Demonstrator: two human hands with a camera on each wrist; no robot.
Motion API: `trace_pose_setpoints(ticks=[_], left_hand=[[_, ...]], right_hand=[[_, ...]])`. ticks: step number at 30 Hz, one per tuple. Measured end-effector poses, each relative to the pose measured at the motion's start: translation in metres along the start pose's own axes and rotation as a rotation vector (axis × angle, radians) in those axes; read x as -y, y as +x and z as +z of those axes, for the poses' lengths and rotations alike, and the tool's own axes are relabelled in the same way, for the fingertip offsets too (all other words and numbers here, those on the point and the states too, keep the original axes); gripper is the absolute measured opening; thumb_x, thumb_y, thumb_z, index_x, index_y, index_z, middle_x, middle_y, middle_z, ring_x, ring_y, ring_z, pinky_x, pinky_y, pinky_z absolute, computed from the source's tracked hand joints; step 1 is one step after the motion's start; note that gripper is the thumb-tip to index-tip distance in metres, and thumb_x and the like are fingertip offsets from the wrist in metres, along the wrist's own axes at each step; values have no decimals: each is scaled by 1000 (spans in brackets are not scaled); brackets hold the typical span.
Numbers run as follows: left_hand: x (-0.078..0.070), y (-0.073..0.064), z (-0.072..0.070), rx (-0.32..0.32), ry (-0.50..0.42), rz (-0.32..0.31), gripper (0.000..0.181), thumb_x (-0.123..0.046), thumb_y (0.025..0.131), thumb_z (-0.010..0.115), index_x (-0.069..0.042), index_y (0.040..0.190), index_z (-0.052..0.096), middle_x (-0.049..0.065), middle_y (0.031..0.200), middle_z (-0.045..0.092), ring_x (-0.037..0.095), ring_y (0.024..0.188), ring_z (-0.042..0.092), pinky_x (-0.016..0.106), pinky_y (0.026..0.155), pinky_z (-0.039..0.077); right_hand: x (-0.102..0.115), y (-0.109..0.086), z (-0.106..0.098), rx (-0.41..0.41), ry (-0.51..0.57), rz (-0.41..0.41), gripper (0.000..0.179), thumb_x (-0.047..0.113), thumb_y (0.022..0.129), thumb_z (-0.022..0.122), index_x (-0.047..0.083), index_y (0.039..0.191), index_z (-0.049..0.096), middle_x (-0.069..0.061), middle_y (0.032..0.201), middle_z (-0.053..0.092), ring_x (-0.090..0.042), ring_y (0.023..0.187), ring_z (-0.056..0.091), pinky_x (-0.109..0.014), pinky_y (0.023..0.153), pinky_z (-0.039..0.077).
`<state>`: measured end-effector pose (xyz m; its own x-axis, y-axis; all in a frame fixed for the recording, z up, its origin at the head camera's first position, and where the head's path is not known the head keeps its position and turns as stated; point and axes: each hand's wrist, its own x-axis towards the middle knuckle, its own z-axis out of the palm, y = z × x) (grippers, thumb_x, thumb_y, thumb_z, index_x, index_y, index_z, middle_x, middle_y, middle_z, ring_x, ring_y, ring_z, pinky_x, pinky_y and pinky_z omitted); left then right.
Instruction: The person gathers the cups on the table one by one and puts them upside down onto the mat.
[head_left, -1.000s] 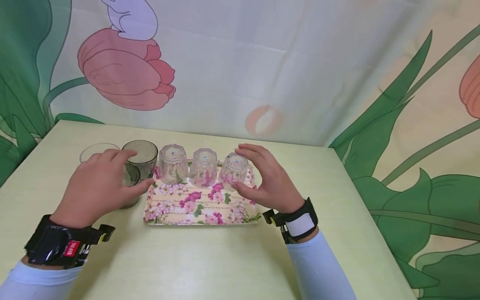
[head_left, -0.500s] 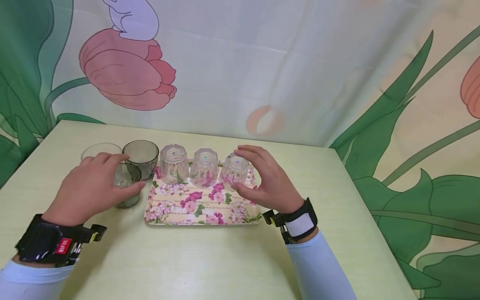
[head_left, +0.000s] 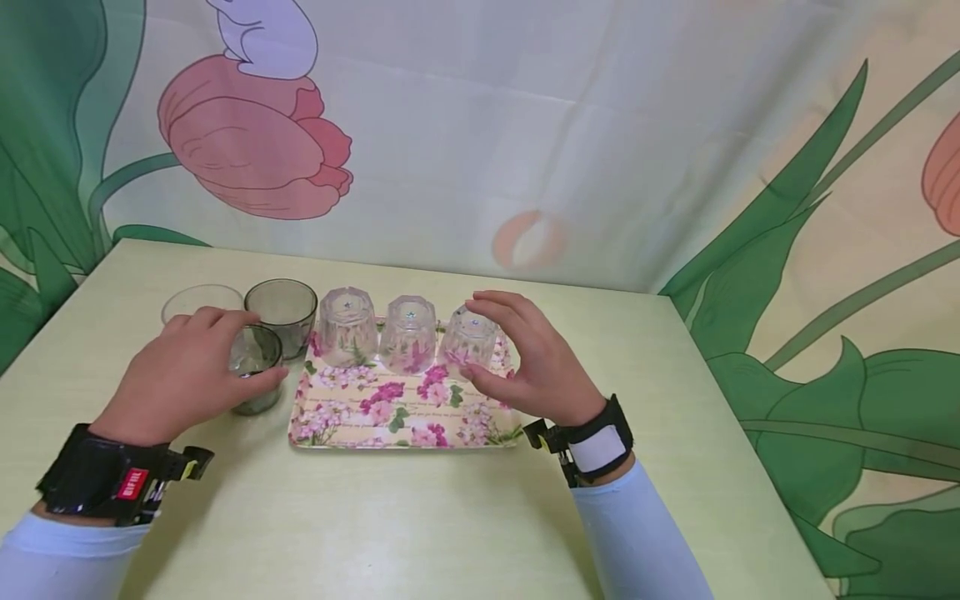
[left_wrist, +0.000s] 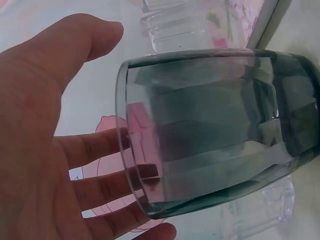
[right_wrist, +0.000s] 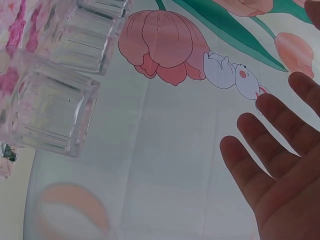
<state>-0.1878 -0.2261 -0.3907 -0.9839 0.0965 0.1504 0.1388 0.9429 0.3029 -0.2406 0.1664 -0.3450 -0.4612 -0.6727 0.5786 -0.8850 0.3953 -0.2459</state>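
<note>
My left hand (head_left: 176,375) is around the near side of a dark grey-green glass (left_wrist: 210,130) that stands rim up on the table. Its thumb is apart from the glass, and the other fingers (left_wrist: 100,190) reach behind the rim in the left wrist view. Over the tray's right end, my right hand (head_left: 536,362) has spread fingers. Close by is the rightmost clear faceted glass (head_left: 467,335), bottom up on the flowered tray (head_left: 345,425); the right wrist view shows a gap between them. Two more upside-down glasses, a middle one (head_left: 407,333) and a left one (head_left: 347,329), complete the row.
Behind the dark glass stand another grey glass (head_left: 288,321) and a clear one (head_left: 202,300), partly hidden by the left hand. A patterned cloth (head_left: 450,150) hangs along the back of the pale table (head_left: 360,525).
My left hand has shifted left, with its thumb drawing back and more of the dark glass showing. My right hand stays nearly still, and the glasses keep their places.
</note>
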Motion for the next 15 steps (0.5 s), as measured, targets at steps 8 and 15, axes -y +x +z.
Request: trace_pose_setpoints(ticks=[8,15], left_hand=[[2,1,1,15,-27,-1,82,-58,84,72,0,138,52,31,135,47,52,119,43,71,79,50],[3,0,0,36,-35,-4,83,-57,82,74,-1,139,52,32,136,44,52,119,40,72,77,50]], right_hand=[[0,1,0,3,-8,-5,65,27,85,75,6,142,51,-12,144,51,-25,134,48,-39,110,44],[1,1,1,-3,-6,-10,65,25,84,76,6,141,51,-12,144,51,-26,134,48,-40,109,45]])
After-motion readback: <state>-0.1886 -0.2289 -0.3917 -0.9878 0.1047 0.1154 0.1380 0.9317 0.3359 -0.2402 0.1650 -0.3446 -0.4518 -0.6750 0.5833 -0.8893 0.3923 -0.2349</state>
